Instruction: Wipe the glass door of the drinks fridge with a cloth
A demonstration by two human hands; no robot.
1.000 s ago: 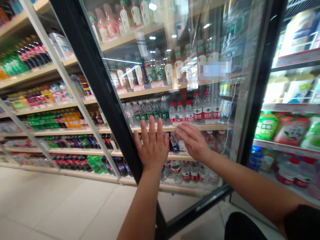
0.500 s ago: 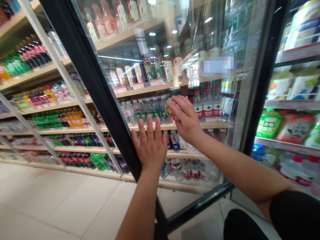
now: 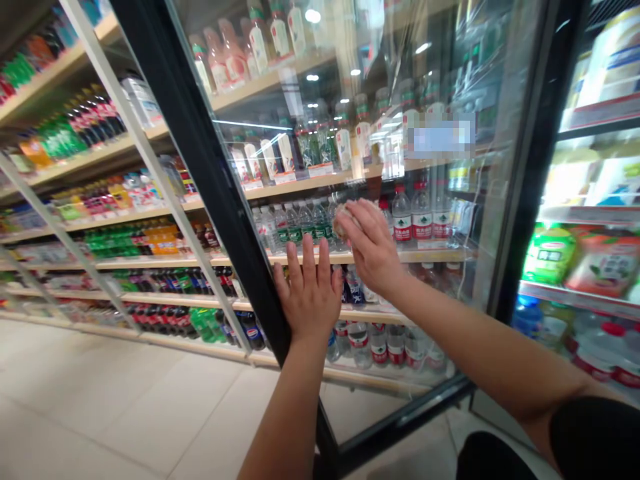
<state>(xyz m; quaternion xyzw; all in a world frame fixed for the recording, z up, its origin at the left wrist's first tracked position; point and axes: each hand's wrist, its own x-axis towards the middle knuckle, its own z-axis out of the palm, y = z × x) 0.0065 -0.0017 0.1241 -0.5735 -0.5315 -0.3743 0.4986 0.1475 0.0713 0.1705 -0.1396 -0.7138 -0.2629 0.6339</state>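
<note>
An open fridge door with a black frame (image 3: 210, 180) and a glass pane (image 3: 440, 80) stands in front of me. My left hand (image 3: 310, 293) lies flat against the glass near the frame, fingers stretched upward. My right hand (image 3: 373, 247) is closed on a small crumpled pale cloth (image 3: 345, 217) and presses it to the glass just above and right of the left hand. Through the pane I see shelves of water bottles (image 3: 415, 213) with red caps.
Wooden shelves (image 3: 100, 217) with soda and juice bottles run along the left, over a pale tiled floor (image 3: 125, 413). The open cooler's interior (image 3: 590, 253) at the right holds green and red packaged drinks and bottles on white shelves.
One second ago the right hand was lower with fingers spread and blurred; it rose on the glass with the cloth bunched in it. The left hand stayed flat on the glass.
</note>
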